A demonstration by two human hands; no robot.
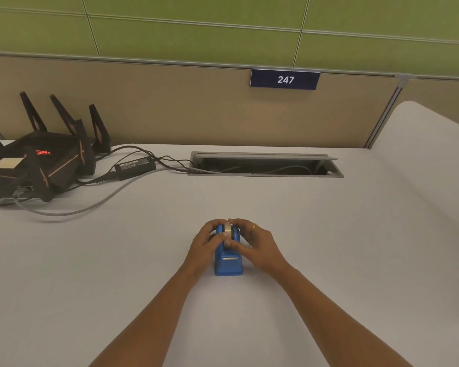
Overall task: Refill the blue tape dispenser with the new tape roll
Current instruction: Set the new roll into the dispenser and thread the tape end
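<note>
The blue tape dispenser [228, 263] stands on the white desk [329, 247] in front of me, its cutter end toward me. A pale tape roll [227, 228] sits in its top, between the blue side walls. My left hand [206, 245] wraps the dispenser's left side, thumb pressed on the roll's near edge. My right hand [255, 243], with a gold ring, cups the right side, fingers over the top of the roll and thumb at its front. Both thumbs meet at the tape. The far side of the roll is hidden by my fingers.
A black router [35, 160] with upright antennas sits at the far left, with a power brick [134, 166] and cables running into an open cable tray [265, 165] at the back of the desk. A beige partition carries a "247" sign [285, 79].
</note>
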